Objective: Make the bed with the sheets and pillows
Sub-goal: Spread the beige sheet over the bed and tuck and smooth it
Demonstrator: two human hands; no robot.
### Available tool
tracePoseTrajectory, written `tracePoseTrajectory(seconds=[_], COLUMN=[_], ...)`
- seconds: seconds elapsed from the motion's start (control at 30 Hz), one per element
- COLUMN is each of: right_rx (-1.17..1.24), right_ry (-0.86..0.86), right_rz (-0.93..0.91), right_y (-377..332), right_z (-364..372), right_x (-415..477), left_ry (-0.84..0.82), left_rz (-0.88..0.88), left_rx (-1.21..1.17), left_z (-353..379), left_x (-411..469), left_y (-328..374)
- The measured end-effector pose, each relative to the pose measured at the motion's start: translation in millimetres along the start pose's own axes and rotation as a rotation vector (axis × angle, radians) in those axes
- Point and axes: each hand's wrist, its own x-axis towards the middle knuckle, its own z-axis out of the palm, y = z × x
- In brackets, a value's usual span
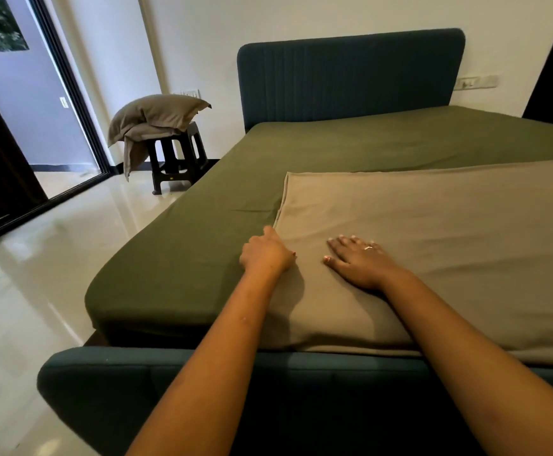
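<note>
Head view: a bed with an olive green fitted sheet (301, 166) and a dark teal padded headboard (350, 77). A folded taupe top sheet (433, 241) covers its near right part. The left hand (266, 251) pinches that sheet's left edge; the right hand (357, 261) lies flat on it, fingers spread. At ten o'clock, taupe pillows (156, 118) sit piled on a black plastic stool (178, 159).

Stool (178, 159): standing on the floor beside the bed, near the wall.
Glass door (38, 103): showing an outside wall, its dark frame running down to the floor.
Wall switches (477, 81): sitting right of the headboard.
Floor (38, 258): shining, reflecting daylight.
</note>
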Motion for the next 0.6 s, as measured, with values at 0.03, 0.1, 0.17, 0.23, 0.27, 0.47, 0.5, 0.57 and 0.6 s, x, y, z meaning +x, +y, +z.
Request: tracePoseTrajectory(seconds=[0.03,0.1,0.17,0.23,0.27,0.47,0.5,0.57,0.6], right_rx=[0.003,0.003,0.008,0.014,0.015,0.039,0.041,0.049,0.056], right_ry=[0.007,0.008,-0.004,-0.017,-0.015,0.005,0.013,0.032,0.048], right_rz=[-0.012,-0.028,-0.027,-0.040,-0.054,-0.120,-0.130,-0.153,-0.159], right_y=[-1,-6,-10,-15,-18,-33,-33,-33,-33], right_z=[4,7,4,3,3,5,7,9,10], right_x=[1,2,6,11,14,39,43,45,45], left_ry=[0.002,-0.020,-0.083,-0.098,-0.092,-0.080,-0.096,-0.154,-0.197], left_rz=[-0.025,-0.058,-0.052,-0.038,-0.030,-0.018,0.006,0.063,0.087], left_rx=[-0.005,-0.040,-0.110,-0.164,-0.178,-0.396,-0.422,-0.564,-0.672], left_z=[-2,-7,-7,-3,-1,9,10,13,14], left_x=[8,25,44,58,65,113,123,144,153], left_y=[1,4,10,17,21,27,28,32,36])
